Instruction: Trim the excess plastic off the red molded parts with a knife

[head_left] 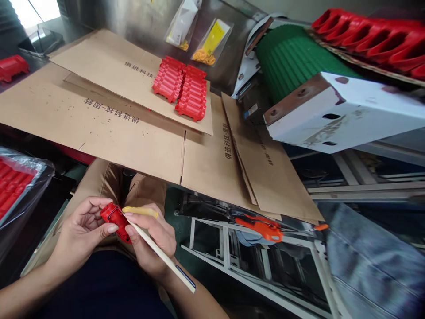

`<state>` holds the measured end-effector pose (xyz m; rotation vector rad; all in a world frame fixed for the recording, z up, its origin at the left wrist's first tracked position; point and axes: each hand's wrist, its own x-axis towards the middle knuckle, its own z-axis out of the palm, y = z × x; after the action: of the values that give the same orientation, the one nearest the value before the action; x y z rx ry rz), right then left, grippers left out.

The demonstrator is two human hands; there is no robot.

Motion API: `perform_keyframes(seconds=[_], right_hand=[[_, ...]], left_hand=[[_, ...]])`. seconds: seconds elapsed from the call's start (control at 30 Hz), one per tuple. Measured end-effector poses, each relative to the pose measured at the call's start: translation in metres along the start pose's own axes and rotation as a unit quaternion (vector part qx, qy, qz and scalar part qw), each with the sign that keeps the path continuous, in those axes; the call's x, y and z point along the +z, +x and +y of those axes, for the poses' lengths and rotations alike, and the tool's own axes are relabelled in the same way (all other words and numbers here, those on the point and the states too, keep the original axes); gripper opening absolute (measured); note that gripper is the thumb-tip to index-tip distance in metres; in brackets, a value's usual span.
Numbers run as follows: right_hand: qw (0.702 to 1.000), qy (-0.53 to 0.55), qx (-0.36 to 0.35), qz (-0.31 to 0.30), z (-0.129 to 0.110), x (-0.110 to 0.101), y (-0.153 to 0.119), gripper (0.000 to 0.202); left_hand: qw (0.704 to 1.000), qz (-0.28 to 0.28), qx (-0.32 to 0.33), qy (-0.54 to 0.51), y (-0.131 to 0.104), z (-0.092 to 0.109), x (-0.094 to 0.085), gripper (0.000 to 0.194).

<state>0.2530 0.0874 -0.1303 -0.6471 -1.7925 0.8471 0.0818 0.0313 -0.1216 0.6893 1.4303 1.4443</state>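
Observation:
My left hand (84, 228) is closed around one end of a small red plastic part (116, 219), held above my lap. My right hand (154, 241) grips a slim cream-coloured stick tool (166, 258) with a dark blue mark near its back end. The tool's front end meets the red part, but its tip is too small to make out. Right thumb and fingers also touch the part's right side. A yellow cover (141, 211), like a finger cot, sits on one right finger.
Cardboard sheets (159, 153) cover the bench, with rows of red parts (181, 86) on top. Bags with yellow pieces (212, 42) lie behind. A green conveyor belt (299, 57) carries more red parts. An orange-handled tool (265, 228) lies at right. A lined box (40, 170) stands left.

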Motion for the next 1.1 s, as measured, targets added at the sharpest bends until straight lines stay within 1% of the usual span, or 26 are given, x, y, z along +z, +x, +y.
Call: perform_keyframes(seconds=[0.23, 0.37, 0.47, 0.57, 0.63, 0.73, 0.9, 1.1], right_hand=[[1.000, -0.009, 0.011, 0.011, -0.005, -0.001, 0.001, 0.028], [1.000, -0.018, 0.005, -0.001, -0.008, -0.004, 0.002, 0.028], [0.999, -0.041, -0.002, -0.021, -0.008, -0.009, 0.001, 0.029], [0.998, -0.057, 0.018, -0.035, -0.008, -0.015, 0.000, 0.027], [0.998, -0.040, 0.026, -0.034, -0.010, -0.017, 0.000, 0.026], [0.999, -0.011, 0.006, -0.033, -0.012, -0.016, 0.002, 0.025], [0.999, -0.007, 0.003, -0.032, -0.011, -0.010, 0.005, 0.022], [0.999, -0.010, 0.002, -0.033, -0.010, -0.010, 0.004, 0.023]], left_hand=[[1.000, 0.008, 0.017, 0.006, -0.001, 0.000, 0.002, 0.034], [0.999, 0.018, 0.029, 0.019, -0.003, -0.001, 0.002, 0.034], [0.999, 0.027, 0.039, 0.026, -0.003, -0.005, -0.002, 0.034], [0.997, 0.039, 0.051, 0.033, -0.002, -0.007, -0.007, 0.036], [0.998, 0.029, 0.048, 0.034, -0.002, -0.005, -0.008, 0.036], [0.999, 0.007, 0.035, 0.028, -0.001, 0.000, -0.005, 0.033], [0.999, 0.003, 0.032, 0.021, -0.003, 0.004, 0.001, 0.033], [0.999, 0.001, 0.036, 0.024, -0.002, 0.004, 0.000, 0.032]])
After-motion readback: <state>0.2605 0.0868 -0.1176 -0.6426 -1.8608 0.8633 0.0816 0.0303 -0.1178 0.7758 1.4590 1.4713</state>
